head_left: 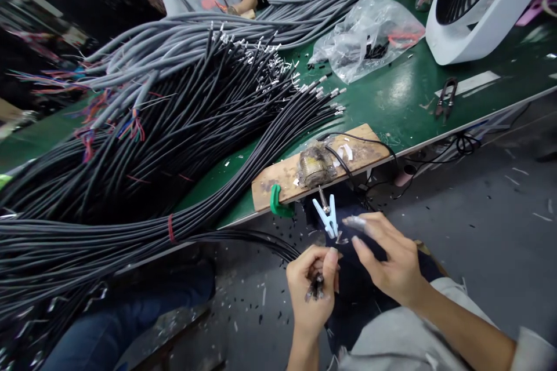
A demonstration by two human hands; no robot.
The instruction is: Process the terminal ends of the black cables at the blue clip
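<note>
Plainly spread over a dark-green table [404,101]: long black cables [191,107] with white tips, heaped beside thick grey cables [165,30]. Just off the surface's near edge: a slim bunch of thin black cables [261,236], gently curved, clamped in the left hand [303,288]. Well back from that edge: a crumpled clear plastic bag [343,26], small black pieces [375,50] inside. Before the edge: right hand [394,261], thumb and fingertips apart, beside a pale-blue plastic clip [331,225].

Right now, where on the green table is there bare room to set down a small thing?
The green table looks mostly bare between the plastic bag, the snips and the wooden board. Left of the bag, black cables and grey cables crowd it.
</note>
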